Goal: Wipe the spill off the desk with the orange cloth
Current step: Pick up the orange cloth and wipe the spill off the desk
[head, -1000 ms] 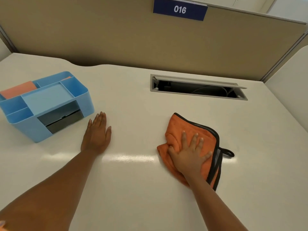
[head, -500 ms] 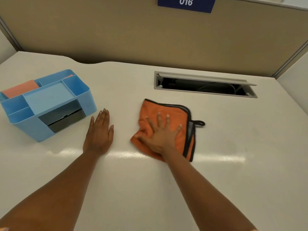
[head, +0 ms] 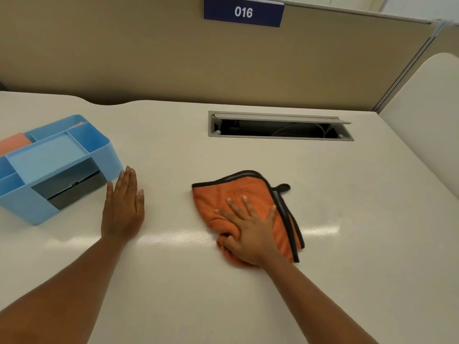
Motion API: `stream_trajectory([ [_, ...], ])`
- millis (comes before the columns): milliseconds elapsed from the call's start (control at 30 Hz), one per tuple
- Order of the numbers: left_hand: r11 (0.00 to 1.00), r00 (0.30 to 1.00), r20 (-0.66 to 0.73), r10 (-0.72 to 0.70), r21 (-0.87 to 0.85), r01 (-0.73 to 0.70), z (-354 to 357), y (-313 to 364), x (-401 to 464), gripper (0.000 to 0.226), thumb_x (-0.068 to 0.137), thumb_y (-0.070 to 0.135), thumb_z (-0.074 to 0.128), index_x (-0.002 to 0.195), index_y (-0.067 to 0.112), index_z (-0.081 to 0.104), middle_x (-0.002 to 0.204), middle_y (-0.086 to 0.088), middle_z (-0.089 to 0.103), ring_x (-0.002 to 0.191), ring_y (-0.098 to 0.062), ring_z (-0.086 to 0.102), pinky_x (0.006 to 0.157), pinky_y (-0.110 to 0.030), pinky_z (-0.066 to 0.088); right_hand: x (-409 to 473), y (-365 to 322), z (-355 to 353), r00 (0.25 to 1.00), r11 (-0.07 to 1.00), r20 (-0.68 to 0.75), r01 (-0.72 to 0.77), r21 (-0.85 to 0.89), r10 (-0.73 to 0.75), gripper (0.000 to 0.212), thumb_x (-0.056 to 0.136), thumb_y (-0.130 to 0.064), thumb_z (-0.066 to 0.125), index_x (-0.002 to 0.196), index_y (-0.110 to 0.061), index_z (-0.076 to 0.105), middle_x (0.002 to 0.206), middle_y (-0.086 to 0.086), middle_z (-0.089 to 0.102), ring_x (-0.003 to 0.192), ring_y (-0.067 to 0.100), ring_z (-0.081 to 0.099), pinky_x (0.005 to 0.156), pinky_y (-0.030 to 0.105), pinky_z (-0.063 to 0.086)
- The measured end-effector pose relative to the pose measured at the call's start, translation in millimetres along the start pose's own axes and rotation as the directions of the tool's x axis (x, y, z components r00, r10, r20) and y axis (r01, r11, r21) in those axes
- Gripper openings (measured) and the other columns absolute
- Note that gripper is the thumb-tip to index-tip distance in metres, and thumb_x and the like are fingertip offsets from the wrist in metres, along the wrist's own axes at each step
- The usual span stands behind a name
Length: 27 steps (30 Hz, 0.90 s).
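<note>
The orange cloth, edged in black with a small loop at its right corner, lies bunched on the white desk near the middle. My right hand presses flat on its near half, fingers spread, thumb tucked into a fold. My left hand lies flat on the bare desk to the left, palm down, holding nothing. I cannot make out any spill on the desk; only a glossy light reflection runs across it.
A blue desk organiser stands at the left, just beyond my left fingertips, with something orange in its back compartment. An open cable slot is sunk into the desk behind the cloth. A beige partition closes the back.
My right hand slid the cloth left and away across the desk, then back a little to the right and toward me. My left hand stayed flat beside the organiser.
</note>
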<state>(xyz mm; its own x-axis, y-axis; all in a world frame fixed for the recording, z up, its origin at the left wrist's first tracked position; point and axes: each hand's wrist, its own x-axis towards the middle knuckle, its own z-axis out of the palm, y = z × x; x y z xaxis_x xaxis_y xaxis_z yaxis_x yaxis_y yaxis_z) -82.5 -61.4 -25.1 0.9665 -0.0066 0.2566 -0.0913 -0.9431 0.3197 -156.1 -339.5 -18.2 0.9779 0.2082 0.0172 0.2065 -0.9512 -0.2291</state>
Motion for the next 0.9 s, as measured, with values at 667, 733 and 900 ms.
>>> stream_trajectory([
  [667,0.997,0.996,0.047,0.071,0.039,-0.073,2,4,3,0.060,0.090,0.031,0.013,0.143,0.002,0.017,0.152,-0.017,0.024,0.142,-0.027,0.020,0.117,-0.044,0.006,-40,47,-15,0.842,0.840,-0.003,-0.538,0.065,0.539,0.086,0.074,-0.078,0.034,0.143,-0.040,0.000,0.157,-0.010,-0.009,0.144,0.021,-0.013,0.101,0.072,-0.008],
  [733,0.996,0.996,0.049,0.073,0.040,-0.075,2,4,3,0.060,0.090,0.030,0.014,0.143,0.002,0.017,0.152,-0.017,0.024,0.142,-0.027,0.019,0.117,-0.044,0.006,-38,33,-10,0.847,0.846,-0.019,-0.530,0.054,0.532,0.079,0.079,-0.069,0.037,0.144,-0.038,0.002,0.157,-0.008,-0.005,0.144,0.022,-0.011,0.102,0.073,-0.006],
  [900,0.996,0.996,0.052,0.079,0.043,-0.081,2,4,3,0.061,0.089,0.031,0.012,0.143,0.003,0.016,0.153,-0.016,0.023,0.143,-0.027,0.018,0.117,-0.043,0.005,-27,-14,4,0.867,0.868,-0.110,-0.465,0.176,0.487,0.062,0.086,-0.042,0.040,0.144,-0.027,0.021,0.157,-0.004,0.013,0.145,0.023,0.001,0.106,0.064,-0.012],
])
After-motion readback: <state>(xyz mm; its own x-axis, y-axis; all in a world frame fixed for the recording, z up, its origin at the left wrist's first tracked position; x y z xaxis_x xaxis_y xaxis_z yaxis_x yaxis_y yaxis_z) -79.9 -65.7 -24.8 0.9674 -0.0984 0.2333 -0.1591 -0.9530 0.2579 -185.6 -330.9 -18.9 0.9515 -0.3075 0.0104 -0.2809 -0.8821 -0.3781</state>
